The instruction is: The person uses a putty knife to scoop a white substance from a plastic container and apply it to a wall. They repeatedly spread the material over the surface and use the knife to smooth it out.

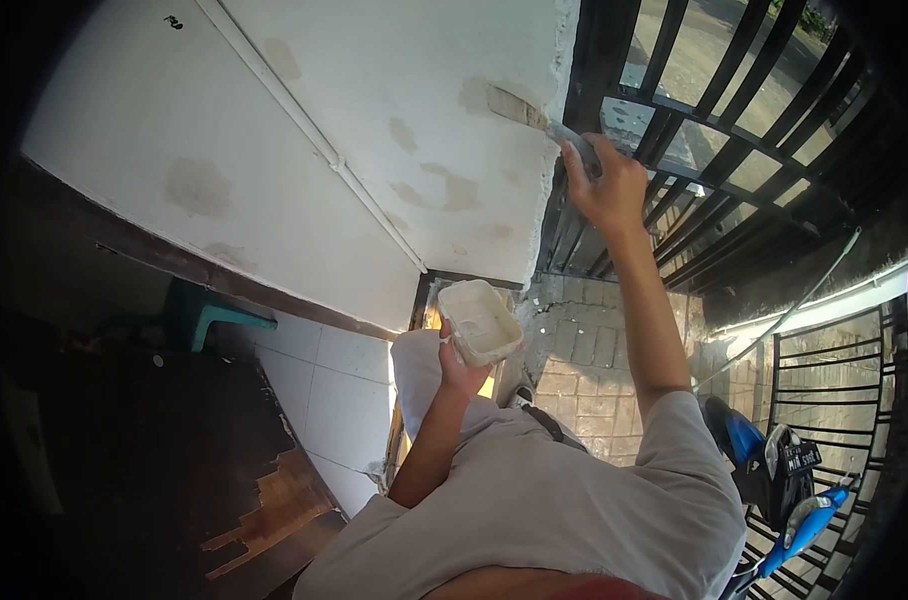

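My right hand (604, 185) is wrapped round the grey handle of a putty knife (520, 107). Its wide blade lies against the white wall (364, 60), over a beige patch near the wall's rough right edge. Low in front of my body, my left hand (461, 372) grips a square, pale plastic tub (481, 322) from below and the side. Whitish paste coats the inside of the tub. Several other beige patches (454, 188) mark the wall to the left of the blade.
A black metal gate (714, 110) stands just right of the wall. A thin pipe (304, 140) runs down the wall. At lower left are a dark, chipped wooden surface (284, 500) and a green stool (209, 310). A blue motorbike (799, 530) stands at lower right.
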A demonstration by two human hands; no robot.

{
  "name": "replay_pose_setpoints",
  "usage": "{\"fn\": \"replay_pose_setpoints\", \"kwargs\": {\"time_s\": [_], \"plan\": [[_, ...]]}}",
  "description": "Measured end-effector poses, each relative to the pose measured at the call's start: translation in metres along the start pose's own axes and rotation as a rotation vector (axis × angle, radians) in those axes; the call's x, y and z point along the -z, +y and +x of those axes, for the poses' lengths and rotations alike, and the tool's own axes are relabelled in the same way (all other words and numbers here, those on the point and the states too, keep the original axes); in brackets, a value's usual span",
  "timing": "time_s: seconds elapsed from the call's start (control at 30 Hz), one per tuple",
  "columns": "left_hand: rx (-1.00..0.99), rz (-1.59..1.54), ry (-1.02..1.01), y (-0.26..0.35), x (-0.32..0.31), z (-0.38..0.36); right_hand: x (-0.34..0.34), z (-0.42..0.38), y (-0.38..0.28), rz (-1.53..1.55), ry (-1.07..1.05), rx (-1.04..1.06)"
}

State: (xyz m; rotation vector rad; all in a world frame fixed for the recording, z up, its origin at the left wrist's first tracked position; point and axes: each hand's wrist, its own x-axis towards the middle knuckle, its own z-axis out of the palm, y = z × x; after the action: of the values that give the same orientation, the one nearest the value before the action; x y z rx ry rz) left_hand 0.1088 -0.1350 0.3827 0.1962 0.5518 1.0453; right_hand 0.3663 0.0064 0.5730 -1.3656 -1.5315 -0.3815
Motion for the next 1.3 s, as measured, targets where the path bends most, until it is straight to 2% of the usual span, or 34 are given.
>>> {"fn": "replay_pose_setpoints", "kwargs": {"time_s": [0.1,0.23,0.27,0.4,0.5,0.53,0.63,0.7,0.77,0.87,1.03,1.2,1.3], "plan": [[0.019,-0.014,-0.006,0.001,0.005,0.005,0.033,-0.014,0.016,-0.033,0.035,-0.061],[-0.005,-0.008,0.044,0.006,-0.002,0.009,0.056,-0.032,0.005,-0.008,0.047,-0.083],[-0.001,-0.006,0.031,0.006,-0.002,0.009,0.051,-0.034,0.002,0.095,0.039,-0.124],[0.008,-0.018,0.046,0.002,0.012,0.011,0.02,-0.014,-0.004,0.221,-0.15,-0.072],[0.007,0.015,-0.028,0.004,0.001,0.006,0.007,0.007,0.023,0.113,-0.203,-0.147],[0.014,0.012,-0.012,0.001,0.002,0.006,0.012,0.008,0.034,0.067,-0.155,-0.146],[0.037,0.004,0.017,-0.005,0.01,0.013,0.06,-0.01,0.049,-0.024,-0.115,-0.231],[0.059,-0.007,0.03,-0.009,0.011,0.015,0.098,-0.035,0.061,-0.107,-0.071,-0.365],[0.075,-0.032,-0.037,-0.012,0.003,0.018,0.134,-0.062,0.08,0.033,-0.01,-0.495],[0.095,-0.022,-0.077,-0.02,-0.009,0.02,0.149,-0.084,0.071,0.26,-0.029,-0.514],[0.111,-0.031,-0.109,-0.029,-0.01,0.021,0.085,-0.055,0.029,0.39,-0.221,-0.28],[0.077,-0.042,-0.062,-0.026,-0.017,0.005,0.001,-0.003,0.01,0.428,-0.194,-0.075],[0.047,-0.036,-0.041,-0.024,-0.008,0.001,-0.004,0.028,0.026,0.407,-0.258,-0.219]]}}
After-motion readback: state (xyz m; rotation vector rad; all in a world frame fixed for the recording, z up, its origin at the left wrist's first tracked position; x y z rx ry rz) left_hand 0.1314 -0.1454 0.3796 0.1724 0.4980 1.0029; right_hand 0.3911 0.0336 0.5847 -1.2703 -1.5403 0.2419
